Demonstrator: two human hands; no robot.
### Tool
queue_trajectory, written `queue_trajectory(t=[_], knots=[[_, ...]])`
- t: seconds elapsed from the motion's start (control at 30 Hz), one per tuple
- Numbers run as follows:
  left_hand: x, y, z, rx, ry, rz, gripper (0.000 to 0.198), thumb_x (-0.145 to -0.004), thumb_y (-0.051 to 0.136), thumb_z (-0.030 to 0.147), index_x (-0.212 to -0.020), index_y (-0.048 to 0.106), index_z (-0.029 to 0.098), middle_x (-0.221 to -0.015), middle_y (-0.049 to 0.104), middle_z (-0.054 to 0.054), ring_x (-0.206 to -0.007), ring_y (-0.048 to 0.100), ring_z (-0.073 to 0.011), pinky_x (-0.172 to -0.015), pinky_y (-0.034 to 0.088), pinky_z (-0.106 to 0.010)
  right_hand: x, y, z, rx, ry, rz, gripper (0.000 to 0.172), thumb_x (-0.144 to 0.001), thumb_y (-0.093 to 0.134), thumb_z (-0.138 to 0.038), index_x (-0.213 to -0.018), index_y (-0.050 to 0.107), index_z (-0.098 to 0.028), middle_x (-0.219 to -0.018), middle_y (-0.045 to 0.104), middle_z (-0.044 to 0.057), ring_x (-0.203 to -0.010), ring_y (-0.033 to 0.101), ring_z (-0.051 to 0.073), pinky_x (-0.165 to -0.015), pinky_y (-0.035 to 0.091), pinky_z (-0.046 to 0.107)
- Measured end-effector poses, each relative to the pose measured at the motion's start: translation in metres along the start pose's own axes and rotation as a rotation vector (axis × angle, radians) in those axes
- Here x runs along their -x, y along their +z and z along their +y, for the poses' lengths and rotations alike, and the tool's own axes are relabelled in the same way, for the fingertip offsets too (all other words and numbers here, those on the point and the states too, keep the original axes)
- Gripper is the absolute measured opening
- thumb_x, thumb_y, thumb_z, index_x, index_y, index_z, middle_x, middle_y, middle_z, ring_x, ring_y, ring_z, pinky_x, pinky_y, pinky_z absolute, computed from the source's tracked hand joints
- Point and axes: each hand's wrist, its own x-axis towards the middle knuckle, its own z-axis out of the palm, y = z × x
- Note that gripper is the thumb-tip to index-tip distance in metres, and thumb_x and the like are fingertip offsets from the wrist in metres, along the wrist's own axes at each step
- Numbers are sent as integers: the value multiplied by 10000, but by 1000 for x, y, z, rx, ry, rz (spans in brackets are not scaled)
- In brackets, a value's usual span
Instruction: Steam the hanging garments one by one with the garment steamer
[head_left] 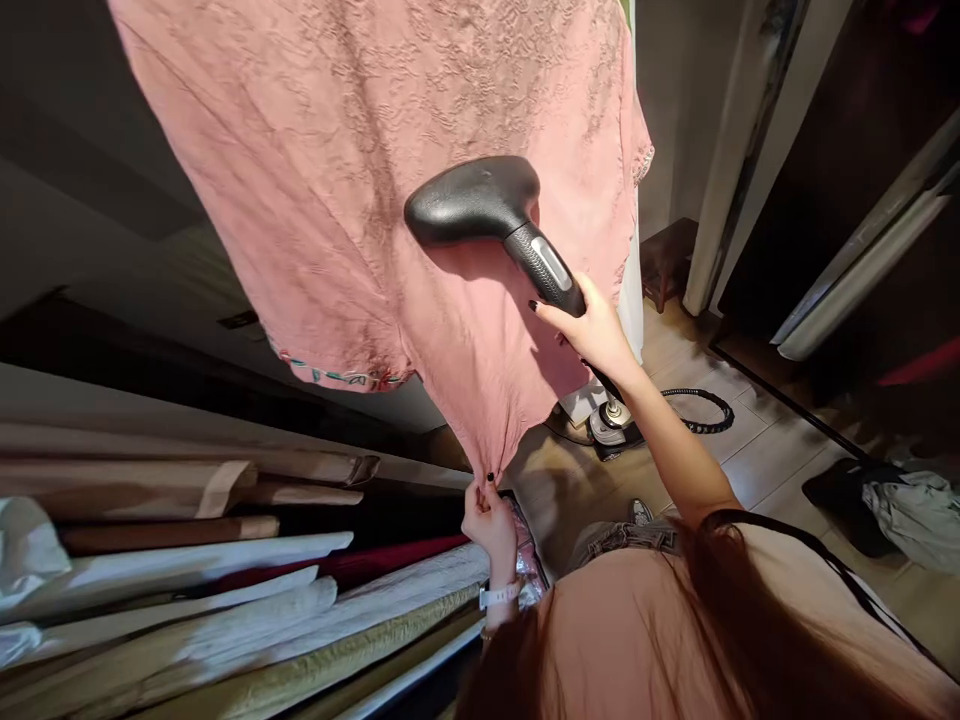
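Note:
A pink garment (315, 190) with embroidered edging hangs in front of me, its cloth textured and wrinkled. My left hand (489, 518) pinches the bottom edge and pulls the cloth into a taut point. In my right hand (596, 325) is the handle of a black garment steamer head (480, 195), fingers wrapped round it. The steamer head lies over the middle of the garment; whether its face touches the cloth is hidden. Its hose runs down behind my right forearm toward the steamer base (611, 425) on the floor.
Several rolls of fabric (225, 620) lie at the lower left, close to my left arm. The looped black hose (709, 410) rests on the wooden floor (750, 460). A small brown stool (667, 260) stands behind, and a pale cloth bundle (919, 515) lies at right.

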Motion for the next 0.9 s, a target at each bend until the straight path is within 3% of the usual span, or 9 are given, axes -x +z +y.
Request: queue_trajectory(t=[0.33,0.53,0.67,0.9], knots=[[-6,-1,-4,3,3,-84,255,-879,601,415,-978,677,193,-945,781,-96,-909,771,-258,-826,582,-338,32,21,41,177,157,-21,371,-766,772,-454,-987,696,-167,-860,691,24,-814,630,191,-733,475,292],[-16,-2,-7,5,6,-85,252,-871,622,419,-976,676,196,-948,781,-95,-910,773,-259,-826,586,-337,52,39,64,177,287,-66,354,-768,763,-425,-1019,689,-186,-873,704,17,-819,635,187,-728,461,279],[-17,-1,-6,11,-4,-87,246,-870,636,421,-966,673,198,-939,779,-95,-899,773,-252,-809,588,-323,72,53,94,92,338,-100,417,-762,762,-410,-1115,687,-199,-926,719,14,-843,641,178,-741,464,273],[-22,0,-8,53,-19,-87,247,-861,655,418,-972,649,197,-929,772,-89,-868,774,-245,-830,587,-328,105,73,153,157,457,-197,372,-769,737,-443,-1048,669,-207,-903,711,22,-817,640,185,-732,467,278]])
